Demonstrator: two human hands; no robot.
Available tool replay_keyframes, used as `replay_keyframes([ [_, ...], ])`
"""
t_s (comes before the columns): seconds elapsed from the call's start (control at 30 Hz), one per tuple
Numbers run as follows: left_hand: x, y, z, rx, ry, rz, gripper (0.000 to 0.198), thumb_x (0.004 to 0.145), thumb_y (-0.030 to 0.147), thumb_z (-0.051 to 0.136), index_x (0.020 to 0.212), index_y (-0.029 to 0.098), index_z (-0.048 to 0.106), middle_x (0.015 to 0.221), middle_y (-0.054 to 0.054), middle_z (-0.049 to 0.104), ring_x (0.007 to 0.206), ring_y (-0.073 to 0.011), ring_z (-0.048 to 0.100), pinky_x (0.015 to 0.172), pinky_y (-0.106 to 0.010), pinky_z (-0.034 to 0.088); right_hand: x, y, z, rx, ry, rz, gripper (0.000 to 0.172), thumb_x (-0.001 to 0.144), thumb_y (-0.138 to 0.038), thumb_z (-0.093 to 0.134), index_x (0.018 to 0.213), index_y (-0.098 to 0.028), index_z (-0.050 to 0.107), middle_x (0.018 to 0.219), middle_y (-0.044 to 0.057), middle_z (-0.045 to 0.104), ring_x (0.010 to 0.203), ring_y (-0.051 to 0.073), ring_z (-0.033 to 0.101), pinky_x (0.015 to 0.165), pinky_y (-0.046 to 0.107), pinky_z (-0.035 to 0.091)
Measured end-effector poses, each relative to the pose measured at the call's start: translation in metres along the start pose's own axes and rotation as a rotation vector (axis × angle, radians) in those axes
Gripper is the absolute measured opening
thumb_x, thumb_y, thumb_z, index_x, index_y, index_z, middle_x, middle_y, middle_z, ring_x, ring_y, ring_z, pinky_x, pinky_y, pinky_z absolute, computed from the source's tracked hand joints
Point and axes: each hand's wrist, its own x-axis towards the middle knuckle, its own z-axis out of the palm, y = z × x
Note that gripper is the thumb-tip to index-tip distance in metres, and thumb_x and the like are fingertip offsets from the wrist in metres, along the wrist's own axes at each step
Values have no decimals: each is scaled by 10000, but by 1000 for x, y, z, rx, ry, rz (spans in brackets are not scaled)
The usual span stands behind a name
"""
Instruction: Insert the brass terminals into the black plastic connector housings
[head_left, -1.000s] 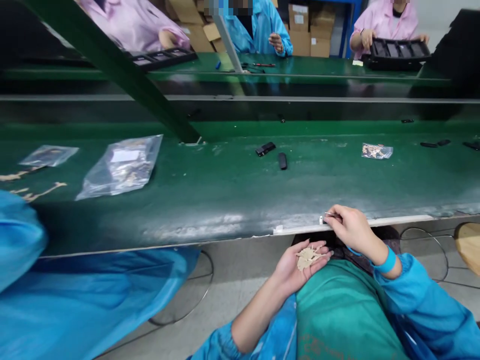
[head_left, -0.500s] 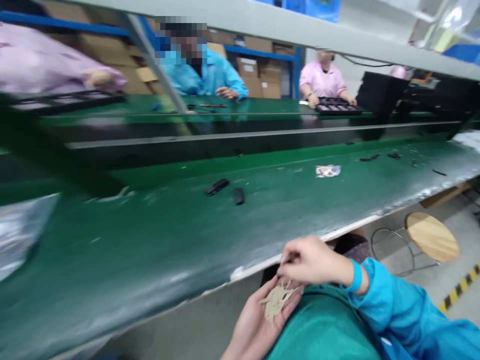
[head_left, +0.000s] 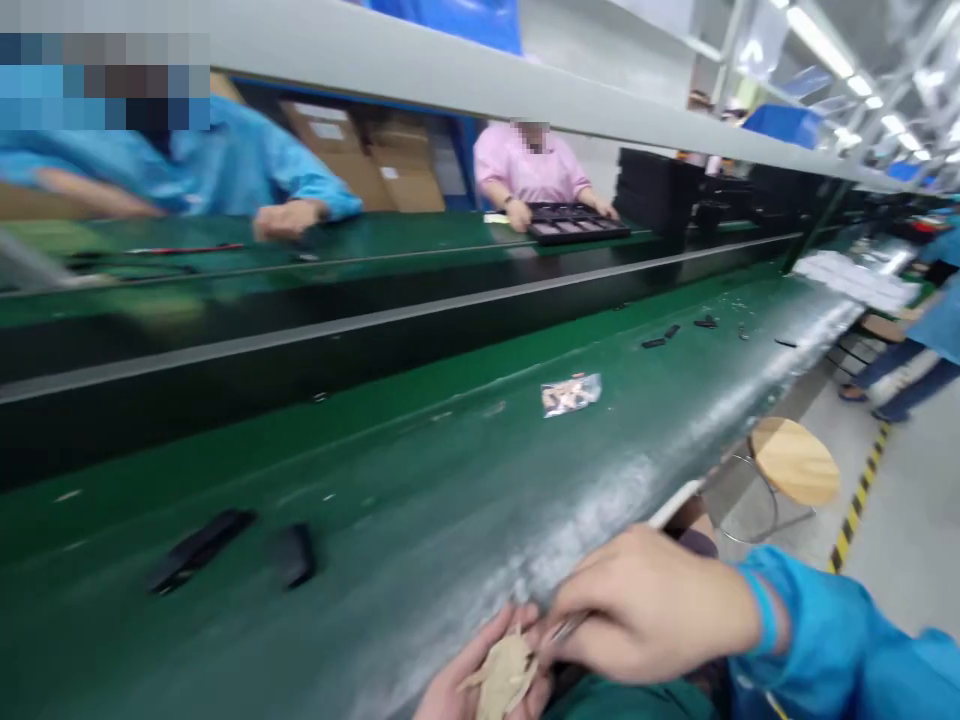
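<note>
Tan, flat, thin pieces (head_left: pixel 506 675) lie heaped in the cupped left hand (head_left: pixel 448 692).

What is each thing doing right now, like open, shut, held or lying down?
Left hand, open, palm up under the tan pieces.
Right hand, pinched shut on a thin tool.
Small bag, lying flat on the green belt.
Two black parts, lying loose.
Stool, upright, nobody sitting.

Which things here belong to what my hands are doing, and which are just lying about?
In hand: tan pieces cupped in left hand; thin metal tool pinched in right hand.
Lying about: two black parts, small clear bag on the green belt; wooden stool.
</note>
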Motion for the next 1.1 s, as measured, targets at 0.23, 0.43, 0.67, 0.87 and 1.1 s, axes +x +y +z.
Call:
replay_keyframes([
  [0.23, -12, 39, 35, -272, -59, 178, 428, 1060, 299, 421, 700, 128, 578, 563, 17, 442, 382, -74, 372, 350, -192, 237, 121, 38, -72, -52, -151, 74, 245, 1010, -359, 569, 853, -260, 727, 742, 26, 717, 664, 194, 649, 605, 297, 407],
  [0.43, -76, 46, 24, -571, 79, 418, 375, 1047, 324, 484, 716, 155, 531, 595, 38, 416, 427, -71, 373, 399, -193, 253, 288, 35, 53, -192, -332, 388, 537, 1017, -593, 497, 752, -188, 729, 781, 103, 754, 769, 242, 714, 588, 293, 385],
  [0.67, -141, 52, 10, -723, 238, 512, 269, 978, 273, 622, 756, 166, 514, 625, 47, 434, 467, -70, 412, 436, -183, 301, 313, -6, 110, -280, -405, 433, 234, 982, -337, 600, 1147, -189, 675, 1191, 127, 722, 986, 226, 719, 732, 278, 484],
  [0.87, -152, 80, -5, -761, 241, 564, 264, 1006, 264, 572, 767, 161, 528, 631, 33, 458, 476, -82, 431, 443, -191, 333, 323, -6, 93, -322, -509, 173, 149, 988, -268, 591, 1109, -219, 662, 1171, 60, 692, 1081, 210, 670, 844, 271, 488],
  [1.1, -158, 78, -23, -806, 263, 568, 278, 1026, 267, 533, 768, 165, 522, 623, 36, 473, 474, -81, 450, 455, -191, 348, 393, -6, 93, -355, -570, -3, 467, 908, -202, 661, 1367, -226, 580, 1445, 104, 504, 1157, 234, 617, 927, 312, 485],
])
